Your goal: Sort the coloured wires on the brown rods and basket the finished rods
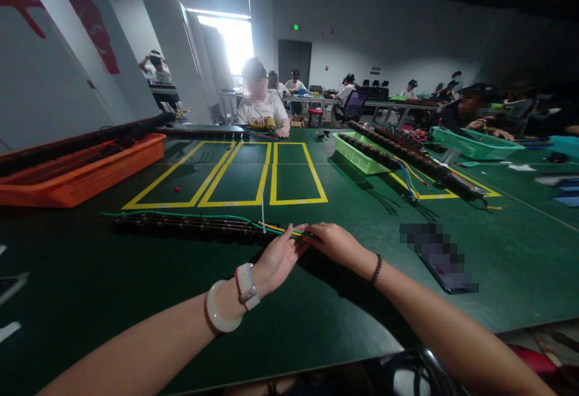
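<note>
A long black strip assembly (190, 227) lies across the green table in front of me, with green and yellow wires (274, 228) running along its top to the right end. My left hand (281, 256) is closed around those wires at that end, its thumb on top. Touching it, my right hand (332, 240) pinches the wire ends, and its fingers partly hide them. A thin white cable tie (263, 212) stands up from the strip just left of my hands.
Yellow tape rectangles (298, 202) mark the table (362, 323). An orange basket (81, 182) stands left, a light green basket (362, 158) right with black strips on it. A phone-like object (438, 260), partly blurred, lies at right. A co-worker (262, 106) sits opposite, holding a yellow tool.
</note>
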A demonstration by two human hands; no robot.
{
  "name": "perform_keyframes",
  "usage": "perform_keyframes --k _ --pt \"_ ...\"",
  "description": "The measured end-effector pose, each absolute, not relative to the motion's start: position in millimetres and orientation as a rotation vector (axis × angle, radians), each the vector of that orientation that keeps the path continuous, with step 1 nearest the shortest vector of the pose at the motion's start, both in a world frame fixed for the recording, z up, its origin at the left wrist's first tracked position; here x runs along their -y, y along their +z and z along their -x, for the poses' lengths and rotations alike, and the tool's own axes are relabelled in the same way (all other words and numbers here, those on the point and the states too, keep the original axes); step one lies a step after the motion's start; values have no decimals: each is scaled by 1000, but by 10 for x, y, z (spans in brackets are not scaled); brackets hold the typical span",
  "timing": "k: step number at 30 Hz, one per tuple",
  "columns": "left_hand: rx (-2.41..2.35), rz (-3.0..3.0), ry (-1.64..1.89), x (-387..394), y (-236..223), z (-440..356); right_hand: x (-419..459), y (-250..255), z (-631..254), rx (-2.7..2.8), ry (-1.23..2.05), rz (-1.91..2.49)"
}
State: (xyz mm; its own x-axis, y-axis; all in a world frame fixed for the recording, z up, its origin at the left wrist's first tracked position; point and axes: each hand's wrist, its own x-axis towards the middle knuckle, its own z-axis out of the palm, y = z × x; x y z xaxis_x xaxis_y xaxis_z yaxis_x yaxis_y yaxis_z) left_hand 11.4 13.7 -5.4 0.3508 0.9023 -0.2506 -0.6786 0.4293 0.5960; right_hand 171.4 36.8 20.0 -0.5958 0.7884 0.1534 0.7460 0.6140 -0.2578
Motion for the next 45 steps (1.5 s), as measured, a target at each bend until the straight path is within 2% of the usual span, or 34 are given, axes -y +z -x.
perform_keyframes --k 7,20,28,38,45 --pt "-524 -508 1093 -172 -109 -119 -305 178 -1678 2766 -125 1326" --pt "-579 -473 1068 -140 -47 -115 -244 396 -2034 2451 -161 1132" --pt "-605 -515 1075 -163 -67 -107 69 130 -2187 2682 -266 1284" --pt "-593 -505 1097 -157 -31 -103 213 -102 -1923 2613 -579 1639" --pt "-562 -449 1133 -192 -54 -99 442 -181 -1814 2640 -541 1479"
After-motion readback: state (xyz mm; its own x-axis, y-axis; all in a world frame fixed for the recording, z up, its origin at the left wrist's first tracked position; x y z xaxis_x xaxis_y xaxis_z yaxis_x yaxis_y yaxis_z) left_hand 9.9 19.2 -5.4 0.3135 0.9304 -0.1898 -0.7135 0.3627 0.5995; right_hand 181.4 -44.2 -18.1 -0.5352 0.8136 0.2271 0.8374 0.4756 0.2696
